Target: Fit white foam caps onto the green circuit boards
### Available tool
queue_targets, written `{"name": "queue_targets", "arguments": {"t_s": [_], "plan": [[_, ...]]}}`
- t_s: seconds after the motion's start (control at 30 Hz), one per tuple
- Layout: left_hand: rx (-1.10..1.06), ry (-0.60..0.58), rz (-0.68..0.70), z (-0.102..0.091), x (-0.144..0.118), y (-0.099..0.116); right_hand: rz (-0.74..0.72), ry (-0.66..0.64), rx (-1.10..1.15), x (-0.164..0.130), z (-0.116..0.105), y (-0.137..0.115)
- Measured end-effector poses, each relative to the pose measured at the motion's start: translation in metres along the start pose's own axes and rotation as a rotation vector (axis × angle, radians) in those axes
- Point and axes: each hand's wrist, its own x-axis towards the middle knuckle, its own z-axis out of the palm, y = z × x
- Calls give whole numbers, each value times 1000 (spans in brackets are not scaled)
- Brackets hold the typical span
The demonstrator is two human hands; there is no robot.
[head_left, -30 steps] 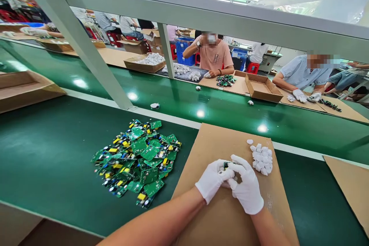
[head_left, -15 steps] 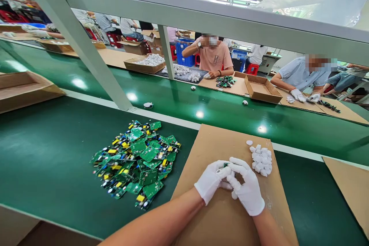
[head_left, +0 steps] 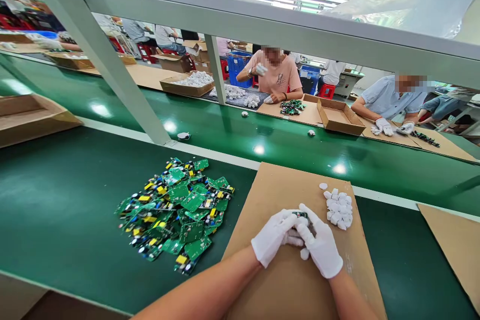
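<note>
White-gloved hands (both) round small board

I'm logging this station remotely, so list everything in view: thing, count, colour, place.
circuit boards: a heap, green, on the belt at left
white caps: a small pile, on the cardboard sheet
small board: one, green, between both gloved hands
loose white cap: one, on the sheet under the hands
conveyor belt: green
open cardboard box: one, brown, far side
co-workers: two seated opposite, more behind
left hand: white glove, gripping the small board
right hand: white glove, gripping it too
</note>
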Motion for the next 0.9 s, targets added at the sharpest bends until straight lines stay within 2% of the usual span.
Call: {"name": "queue_targets", "arguments": {"t_s": [0.17,0.33,0.5,0.7,0.9], "plan": [[-130,-84,-70,0,-2,2,-69,12,155,0,-5,-3],[-230,-223,-116,0,-3,0,-103,24,117,1,-4,-1],[-203,-227,-114,-3,-3,-2,-152,5,26,2,-3,6],[-175,-244,-83,-3,-2,-2,-216,42,-33,2,-2,11],[-174,-239,-105,-2,-2,-1,-168,17,30,-2,0,6]]}}
